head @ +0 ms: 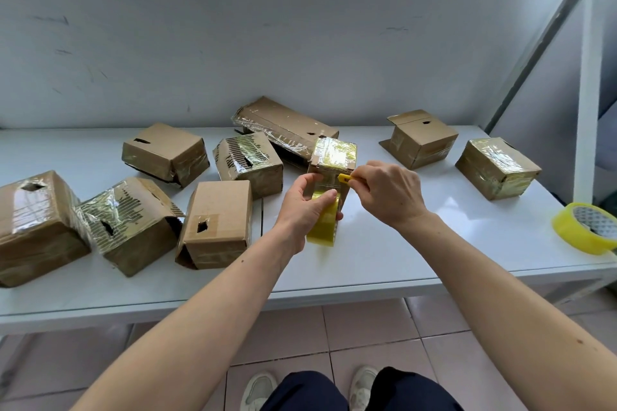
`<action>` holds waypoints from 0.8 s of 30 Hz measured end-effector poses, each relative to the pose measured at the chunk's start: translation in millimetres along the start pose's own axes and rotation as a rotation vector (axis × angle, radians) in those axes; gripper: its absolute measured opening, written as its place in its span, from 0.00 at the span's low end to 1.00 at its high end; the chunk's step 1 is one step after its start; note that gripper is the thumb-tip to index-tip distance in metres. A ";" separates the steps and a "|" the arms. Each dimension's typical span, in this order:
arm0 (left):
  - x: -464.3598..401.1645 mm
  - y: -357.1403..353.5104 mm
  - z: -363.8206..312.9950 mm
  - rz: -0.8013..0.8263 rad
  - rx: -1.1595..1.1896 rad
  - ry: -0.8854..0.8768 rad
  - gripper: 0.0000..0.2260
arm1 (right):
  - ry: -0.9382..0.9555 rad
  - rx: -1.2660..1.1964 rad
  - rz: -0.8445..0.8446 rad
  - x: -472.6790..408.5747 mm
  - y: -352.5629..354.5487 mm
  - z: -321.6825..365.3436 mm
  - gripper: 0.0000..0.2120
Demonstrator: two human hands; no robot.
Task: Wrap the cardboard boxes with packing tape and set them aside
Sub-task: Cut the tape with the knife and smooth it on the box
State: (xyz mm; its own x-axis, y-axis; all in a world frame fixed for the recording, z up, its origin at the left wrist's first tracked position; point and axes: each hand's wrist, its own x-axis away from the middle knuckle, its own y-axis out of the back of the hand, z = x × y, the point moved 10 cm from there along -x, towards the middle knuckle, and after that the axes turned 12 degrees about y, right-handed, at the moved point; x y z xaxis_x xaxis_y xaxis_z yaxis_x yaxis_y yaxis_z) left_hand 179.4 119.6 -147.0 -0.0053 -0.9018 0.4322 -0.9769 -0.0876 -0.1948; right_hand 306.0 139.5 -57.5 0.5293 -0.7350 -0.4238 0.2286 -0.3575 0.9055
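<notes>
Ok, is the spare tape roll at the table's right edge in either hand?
No: the spare tape roll lies alone on the table, while the left hand grips another roll and the right hand pinches a yellow cutter.

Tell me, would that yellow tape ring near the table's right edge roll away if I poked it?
Probably not as it sits: the spare tape roll seems to lie nearly flat on the table, so a poke would likely just slide it. Stood on its round rim, it could roll off that close edge. It looks light and stiff.
</notes>
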 end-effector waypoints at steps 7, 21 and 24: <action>-3.6 0.4 3.3 0.009 0.043 0.030 0.14 | 0.079 0.260 0.193 -7.1 -16.5 7.1 0.08; -4.0 -0.1 1.5 0.050 0.034 0.034 0.14 | -0.166 -0.179 0.066 -28.2 -23.5 -23.5 0.27; -9.4 6.3 4.7 0.043 -0.003 0.072 0.15 | -0.141 -0.228 0.052 -32.2 -36.6 -26.8 0.26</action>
State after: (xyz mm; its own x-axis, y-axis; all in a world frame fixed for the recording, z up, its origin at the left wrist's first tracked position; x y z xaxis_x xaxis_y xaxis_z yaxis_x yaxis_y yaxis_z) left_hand 174.3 125.6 -156.4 -0.0626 -0.8718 0.4859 -0.9760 -0.0482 -0.2123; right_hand 302.5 191.7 -76.4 0.4300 -0.8277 -0.3606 0.3906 -0.1896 0.9008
